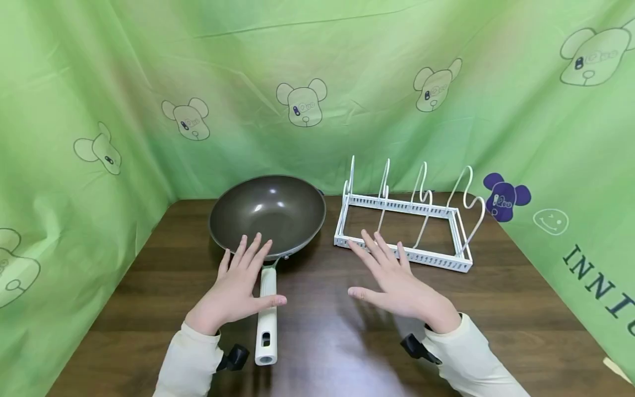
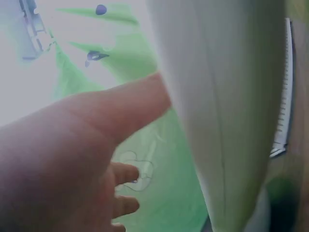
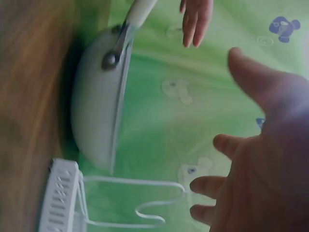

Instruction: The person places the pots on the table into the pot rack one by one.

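Observation:
A wok (image 1: 270,215) with a dark inside and a cream handle (image 1: 267,325) stands on the table, its handle toward me. My left hand (image 1: 235,289) has its fingers spread, overlapping the wok's near rim and handle in the head view. In the left wrist view the handle (image 2: 219,106) looms large beside the thumb. To the right, a white rack (image 1: 402,253) with several upright wire dividers rests on the table. Fingers spread, my right hand (image 1: 402,286) is in front of the rack, its fingertips overlapping the rack's near edge. Neither hand holds anything.
The brown wooden table (image 1: 317,353) has a green cloth (image 1: 238,60) with bear-head prints hanging behind it and along both sides. Black wrist straps (image 1: 233,358) show at the cream sleeves. A small pale object (image 1: 617,368) lies at the table's right edge.

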Demonstrator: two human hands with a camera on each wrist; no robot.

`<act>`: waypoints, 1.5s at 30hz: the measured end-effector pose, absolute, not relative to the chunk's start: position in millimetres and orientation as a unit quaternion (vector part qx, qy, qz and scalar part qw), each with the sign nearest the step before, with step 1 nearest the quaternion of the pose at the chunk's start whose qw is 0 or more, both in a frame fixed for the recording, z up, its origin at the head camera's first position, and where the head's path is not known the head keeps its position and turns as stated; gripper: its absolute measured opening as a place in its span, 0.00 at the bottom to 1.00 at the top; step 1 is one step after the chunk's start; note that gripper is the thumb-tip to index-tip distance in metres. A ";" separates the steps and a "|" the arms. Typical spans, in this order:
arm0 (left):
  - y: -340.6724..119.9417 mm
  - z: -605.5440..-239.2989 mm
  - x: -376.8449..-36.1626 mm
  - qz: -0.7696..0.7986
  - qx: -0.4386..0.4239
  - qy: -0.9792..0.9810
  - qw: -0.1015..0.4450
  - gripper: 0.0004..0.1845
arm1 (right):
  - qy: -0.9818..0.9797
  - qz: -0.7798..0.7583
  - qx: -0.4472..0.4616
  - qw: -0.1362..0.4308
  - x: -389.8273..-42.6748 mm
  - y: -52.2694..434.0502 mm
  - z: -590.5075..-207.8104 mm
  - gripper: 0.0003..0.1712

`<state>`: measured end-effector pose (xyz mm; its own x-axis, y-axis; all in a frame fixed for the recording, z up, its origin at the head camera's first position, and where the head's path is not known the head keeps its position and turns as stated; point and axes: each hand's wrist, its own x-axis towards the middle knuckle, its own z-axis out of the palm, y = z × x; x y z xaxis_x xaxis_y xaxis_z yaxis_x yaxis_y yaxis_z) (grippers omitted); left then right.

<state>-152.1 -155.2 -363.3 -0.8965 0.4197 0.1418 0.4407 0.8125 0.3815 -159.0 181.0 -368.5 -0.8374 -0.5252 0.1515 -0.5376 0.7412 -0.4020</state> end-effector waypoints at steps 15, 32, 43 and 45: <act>-164.4 -401.8 -141.8 -0.522 -0.150 -0.838 0.043 0.50 | -0.835 0.408 0.322 -0.180 -138.6 162.9 -391.1 0.43; -149.2 -439.0 -154.2 -0.808 -0.016 -0.563 -0.172 0.39 | -0.577 0.640 0.298 -0.410 -121.4 102.6 -423.9 0.39; -153.3 -442.7 -183.6 -0.856 -0.052 -0.412 -0.307 0.29 | -0.393 0.745 0.229 -0.487 -116.7 67.1 -425.4 0.30; -151.1 -443.0 -187.5 -0.864 -0.053 -0.386 -0.319 0.28 | -0.370 0.748 0.231 -0.501 -117.2 62.4 -424.4 0.23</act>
<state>-187.5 -151.1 -443.0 -0.7904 0.5926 -0.1555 -0.5114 -0.4984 0.7001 -117.2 62.4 -424.4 -0.3918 -0.9197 -0.0242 0.5772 -0.2252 -0.7849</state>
